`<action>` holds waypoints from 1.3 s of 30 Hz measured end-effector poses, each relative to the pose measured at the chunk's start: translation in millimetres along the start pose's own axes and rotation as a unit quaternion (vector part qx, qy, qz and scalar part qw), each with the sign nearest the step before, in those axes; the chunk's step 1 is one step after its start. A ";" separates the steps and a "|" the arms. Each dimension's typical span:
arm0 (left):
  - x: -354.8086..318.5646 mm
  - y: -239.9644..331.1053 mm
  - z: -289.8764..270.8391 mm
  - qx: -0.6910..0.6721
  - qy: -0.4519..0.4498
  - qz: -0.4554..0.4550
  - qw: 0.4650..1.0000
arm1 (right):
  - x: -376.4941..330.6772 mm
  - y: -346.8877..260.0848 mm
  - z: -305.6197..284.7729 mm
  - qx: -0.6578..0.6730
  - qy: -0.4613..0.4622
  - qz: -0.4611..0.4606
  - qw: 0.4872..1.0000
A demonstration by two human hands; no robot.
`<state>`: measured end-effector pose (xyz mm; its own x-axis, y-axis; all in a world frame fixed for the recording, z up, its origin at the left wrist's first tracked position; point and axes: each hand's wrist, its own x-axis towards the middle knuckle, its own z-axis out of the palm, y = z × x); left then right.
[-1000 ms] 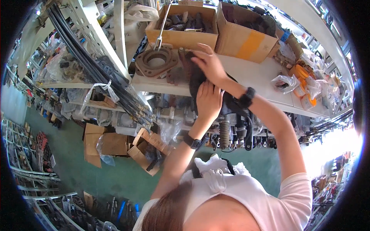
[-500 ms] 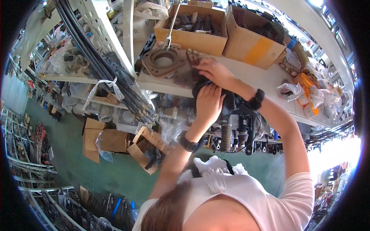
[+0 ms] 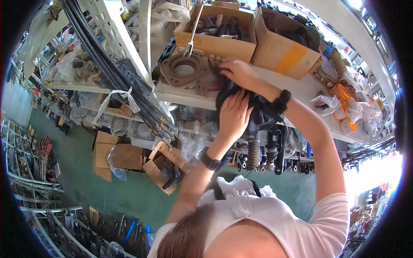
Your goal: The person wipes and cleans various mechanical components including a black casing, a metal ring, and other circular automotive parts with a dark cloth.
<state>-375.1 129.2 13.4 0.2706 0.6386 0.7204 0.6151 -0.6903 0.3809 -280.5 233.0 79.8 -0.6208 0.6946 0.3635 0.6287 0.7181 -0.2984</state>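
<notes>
A crumpled black cloth or bag (image 3: pixel 263 119) lies over the front edge of the white shelf, its loose folds hanging down. My left hand (image 3: pixel 233 112) rests on its near side, fingers stretched out flat and the thumb apart. Beyond it, my right hand (image 3: pixel 241 75) reaches in over the upper edge of the black material, fingers bent and smeared by motion. Whether those fingers hold anything is hidden. Just left of the fingertips stand small rusty metal parts (image 3: pixel 214 61). A round rusty flange (image 3: pixel 184 70) with a large centre hole sits farther left.
Two cardboard boxes of dark metal parts, one left (image 3: pixel 215 45) and one right (image 3: pixel 284 56), stand behind my hands. Black hoses (image 3: pixel 101 60) hang at left by a white upright. Orange items (image 3: pixel 342 103) lie right. Shock absorbers (image 3: pixel 253 152) hang below the shelf; open cartons (image 3: pixel 127 155) lie lower left.
My right hand has shifted slightly and blurs with motion. The black material beneath it has bunched upward and spread between my hands. My left hand stays in nearly the same place.
</notes>
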 end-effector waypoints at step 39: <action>-30.3 -6.1 17.6 0.073 0.083 -0.050 0.993 | 10.7 -64.4 38.1 -0.041 0.063 -0.029 0.997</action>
<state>-374.0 120.0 -21.0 0.0844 0.6292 0.7726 0.7369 -0.5613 0.3766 -345.4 195.8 69.3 -0.5967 0.6371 0.4879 0.6329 0.7474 -0.2018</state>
